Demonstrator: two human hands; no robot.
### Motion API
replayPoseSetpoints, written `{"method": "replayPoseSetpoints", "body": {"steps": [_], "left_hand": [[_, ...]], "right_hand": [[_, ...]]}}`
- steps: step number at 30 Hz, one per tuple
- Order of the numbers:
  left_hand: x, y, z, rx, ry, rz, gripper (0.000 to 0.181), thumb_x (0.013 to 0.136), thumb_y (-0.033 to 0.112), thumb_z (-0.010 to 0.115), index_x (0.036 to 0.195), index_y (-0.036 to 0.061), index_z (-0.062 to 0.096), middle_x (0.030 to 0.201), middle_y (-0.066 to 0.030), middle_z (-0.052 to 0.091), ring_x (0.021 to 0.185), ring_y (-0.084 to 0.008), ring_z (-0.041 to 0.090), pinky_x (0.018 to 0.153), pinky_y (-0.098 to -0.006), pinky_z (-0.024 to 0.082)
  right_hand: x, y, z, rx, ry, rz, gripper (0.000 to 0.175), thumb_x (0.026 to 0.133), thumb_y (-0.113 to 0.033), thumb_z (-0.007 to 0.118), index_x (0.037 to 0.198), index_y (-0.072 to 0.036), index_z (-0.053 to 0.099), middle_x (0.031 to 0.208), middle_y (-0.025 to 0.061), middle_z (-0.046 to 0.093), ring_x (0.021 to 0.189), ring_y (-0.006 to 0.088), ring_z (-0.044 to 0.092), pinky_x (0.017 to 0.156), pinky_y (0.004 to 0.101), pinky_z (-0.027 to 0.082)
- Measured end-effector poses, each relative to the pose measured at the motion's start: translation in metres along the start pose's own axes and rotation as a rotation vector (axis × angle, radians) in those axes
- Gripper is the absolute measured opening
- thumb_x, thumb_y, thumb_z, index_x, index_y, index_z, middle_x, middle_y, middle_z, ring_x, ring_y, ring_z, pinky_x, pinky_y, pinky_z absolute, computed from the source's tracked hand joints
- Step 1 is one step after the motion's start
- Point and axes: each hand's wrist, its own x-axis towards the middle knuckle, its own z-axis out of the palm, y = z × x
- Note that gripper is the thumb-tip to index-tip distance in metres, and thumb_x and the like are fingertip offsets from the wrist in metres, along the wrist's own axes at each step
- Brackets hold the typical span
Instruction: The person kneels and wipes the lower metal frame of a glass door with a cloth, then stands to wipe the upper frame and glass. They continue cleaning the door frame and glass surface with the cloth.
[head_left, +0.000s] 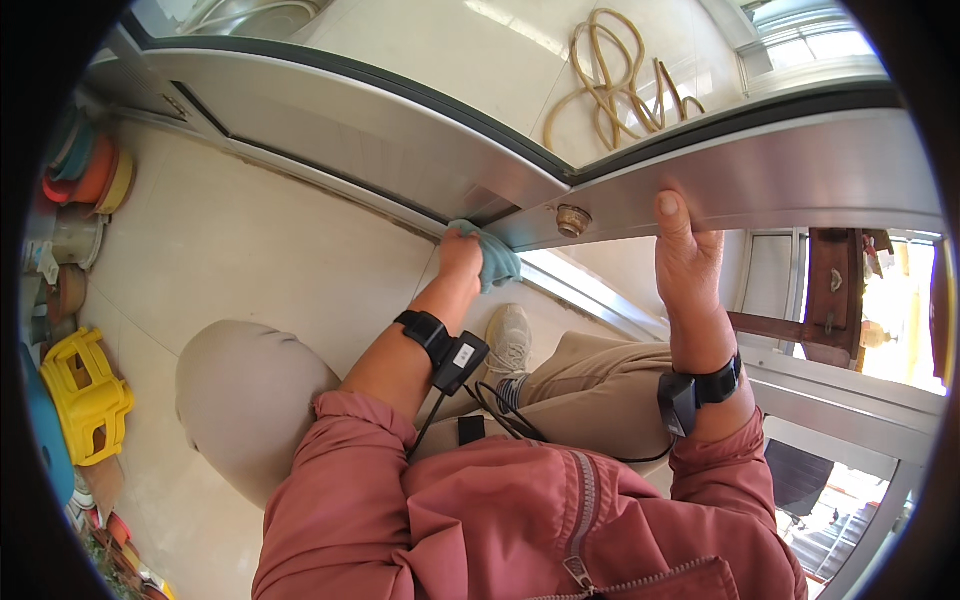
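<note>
A glazed metal door (787, 172) stands before me, with a round door knob (574, 220) on its frame. My left hand (461, 259) holds a bunched teal cloth (496, 259) against the door's bottom corner, low by the tiled floor. To the right, my right hand (688, 259) grips the edge of the door frame; its thumb lies on the near face and its other fingers are hidden behind the frame. Straps with small black devices sit on both forearms, with black cables running from them.
Through the glass a coiled yellowish hose (615, 90) shows on the floor. At the left stand stacked basins (90, 172), pots and a yellow plastic stool (86, 397). A metal door track (592, 289) crosses the floor. A dark wooden drawer unit (832, 292) is at the right.
</note>
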Motion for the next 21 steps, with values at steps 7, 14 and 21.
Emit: {"method": "replayPoseSetpoints", "body": {"steps": [7,14,21], "left_hand": [[0.032,-0.01,-0.017,0.072,0.021,-0.102,0.021,0.091,0.012,0.056,0.107,-0.0011,0.055,0.1,-0.0127,0.06,0.089,-0.0235,0.057,0.076,-0.0383,0.046],[-0.022,0.004,0.006,-0.292,-0.048,-0.255,0.011,0.094,0.007,0.048,0.105,0.0051,0.051,0.094,-0.0097,0.057,0.081,-0.024,0.058,0.072,-0.0389,0.053],[-0.083,0.036,0.027,-0.474,-0.391,-0.195,0.008,0.094,0.005,0.049,0.101,0.0042,0.053,0.092,-0.0089,0.058,0.082,-0.0231,0.06,0.072,-0.0381,0.054]], "right_hand": [[-0.002,0.006,0.002,0.093,-0.003,-0.04,0.02,0.091,-0.019,0.064,0.098,-0.001,0.065,0.094,0.0024,0.061,0.086,0.0132,0.053,0.079,0.0267,0.043],[0.001,0.007,0.0,0.009,-0.028,-0.027,0.023,0.092,-0.021,0.063,0.102,-0.001,0.064,0.097,0.0027,0.061,0.089,0.0129,0.053,0.082,0.0271,0.043],[0.001,-0.002,-0.002,0.032,-0.025,0.161,0.027,0.092,-0.024,0.063,0.106,0.0,0.063,0.1,0.0029,0.06,0.092,0.0133,0.053,0.084,0.0274,0.043]]}}
